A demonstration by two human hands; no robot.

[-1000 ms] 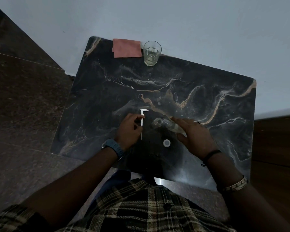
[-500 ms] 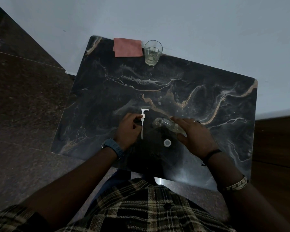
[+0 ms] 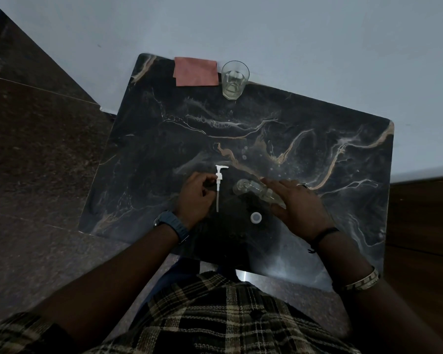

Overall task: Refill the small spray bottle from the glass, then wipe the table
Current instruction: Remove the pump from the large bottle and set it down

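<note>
The small clear spray bottle [image 3: 251, 189] lies on its side on the dark marble table [image 3: 292, 139], its mouth pointing left. My right hand [image 3: 296, 203] holds its body, thumb below and fingers over it. The white pump head with its long tube [image 3: 218, 186] lies just left of the bottle, and my left hand [image 3: 196, 194] pinches it at the collar. A small white cap [image 3: 255, 217] rests on the table below the bottle. The glass [image 3: 234, 79], with a little liquid in it, stands at the table's far edge.
A folded pink cloth [image 3: 196, 71] lies at the far edge, left of the glass. A pale wall runs behind the table. Dark stone floor lies to the left and a wooden surface to the right.
The pump head has shifted slightly away from me with my left hand. My right hand and the bottle have stayed where they were.
</note>
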